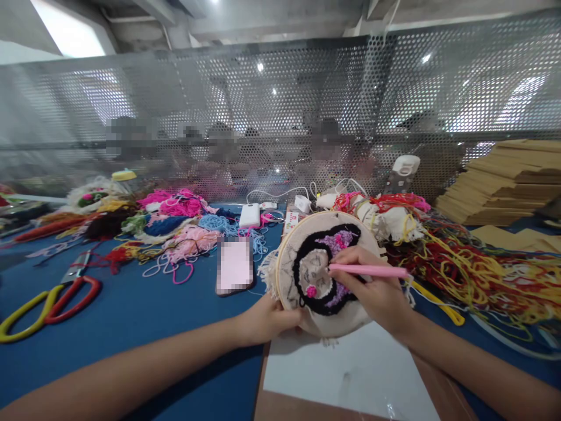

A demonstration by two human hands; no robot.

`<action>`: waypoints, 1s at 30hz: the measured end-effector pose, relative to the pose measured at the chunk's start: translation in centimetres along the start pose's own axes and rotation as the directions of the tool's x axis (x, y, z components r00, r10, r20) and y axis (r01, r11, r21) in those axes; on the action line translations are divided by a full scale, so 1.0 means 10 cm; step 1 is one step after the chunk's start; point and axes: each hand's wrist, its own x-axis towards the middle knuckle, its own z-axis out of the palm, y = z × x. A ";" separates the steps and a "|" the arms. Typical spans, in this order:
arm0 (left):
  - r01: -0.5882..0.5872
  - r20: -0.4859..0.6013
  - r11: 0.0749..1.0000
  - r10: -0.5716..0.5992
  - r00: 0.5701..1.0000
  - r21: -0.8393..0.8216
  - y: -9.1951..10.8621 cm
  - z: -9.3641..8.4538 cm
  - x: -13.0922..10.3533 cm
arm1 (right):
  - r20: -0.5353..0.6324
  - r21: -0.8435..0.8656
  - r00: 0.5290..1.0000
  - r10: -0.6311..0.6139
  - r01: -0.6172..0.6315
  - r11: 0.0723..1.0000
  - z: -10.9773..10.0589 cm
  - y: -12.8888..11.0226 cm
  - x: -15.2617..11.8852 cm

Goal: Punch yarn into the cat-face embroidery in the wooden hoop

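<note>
My left hand (274,320) grips the lower left rim of a round embroidery hoop (286,245), thumb in front and the other fingers hidden behind. The hoop is tilted up, with cream cloth stretched across it. On the cloth are a black looped outline, purple and pink tufts, and a pale figure with drawn lines. My right hand (372,283) is closed around a pink punch needle pen (372,270), held nearly level. Its tip end meets the pale middle of the design; whether it pierces the cloth cannot be made out.
Scissors (55,307) with yellow and red handles lie at left. A phone (235,266) rests left of the hoop. Yarn heaps (473,275) crowd both sides. White paper (342,374) lies under the hoop. Brown envelopes (499,181) are stacked at right, before a perforated metal screen (280,105).
</note>
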 end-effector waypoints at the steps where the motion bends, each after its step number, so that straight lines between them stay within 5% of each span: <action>1: 0.028 -0.010 0.999 -0.028 1.000 -0.019 0.00 0.00 0.01 | -0.007 0.028 0.999 0.036 -0.036 0.999 0.00 0.00 0.00; 9: -0.014 -0.030 0.992 0.010 1.000 -0.127 -0.02 0.00 0.04 | -0.047 0.347 0.972 0.230 -0.200 0.916 -0.02 -0.02 0.01; 15: -0.028 -0.018 0.988 0.026 0.999 -0.154 -0.03 0.00 0.04 | -0.021 0.405 0.956 0.293 -0.260 0.876 -0.04 0.04 0.03; 23: -0.010 0.015 0.998 0.011 1.000 -0.066 0.01 -0.01 0.01 | -0.058 0.274 0.970 0.236 -0.212 0.938 -0.01 0.00 0.02; 30: -0.029 0.026 0.999 0.029 0.999 -0.032 -0.03 -0.01 0.01 | -0.085 0.027 0.995 0.046 -0.044 0.999 0.03 0.01 0.02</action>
